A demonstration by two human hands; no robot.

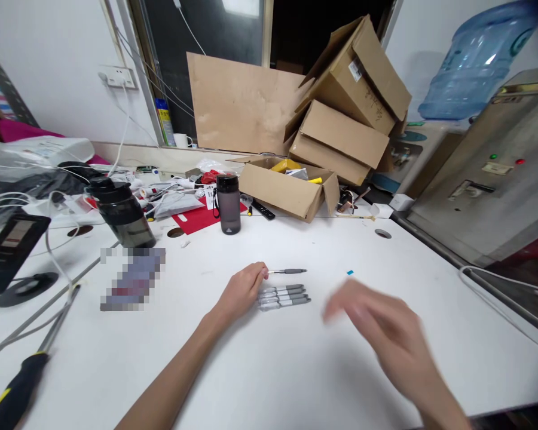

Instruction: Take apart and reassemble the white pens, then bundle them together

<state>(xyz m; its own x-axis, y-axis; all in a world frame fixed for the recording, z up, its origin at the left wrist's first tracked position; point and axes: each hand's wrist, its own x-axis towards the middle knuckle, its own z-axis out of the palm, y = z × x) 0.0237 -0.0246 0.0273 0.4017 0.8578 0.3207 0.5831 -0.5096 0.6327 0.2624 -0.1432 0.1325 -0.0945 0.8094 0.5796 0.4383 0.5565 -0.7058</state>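
Observation:
My left hand (242, 288) is closed on the rear end of a pen (291, 271), whose grey grip and tip point right. Just below that hand, several similar pens (284, 295) with clear barrels and grey grips lie side by side on the white table, tips to the right. Their rear ends are partly covered by my left hand. Over the table to the right of the pens is my right hand (381, 325), smeared by motion and apart from them. Whether its fingers hold anything cannot be made out. A small blue scrap (350, 272) lies beyond it.
A dark bottle (229, 204) stands behind the pens, another bottle (123, 212) further left. An opened cardboard box (287, 188) sits at the back edge. A screwdriver (27, 373) and cables lie at left. A metal cabinet (484, 155) borders the right side.

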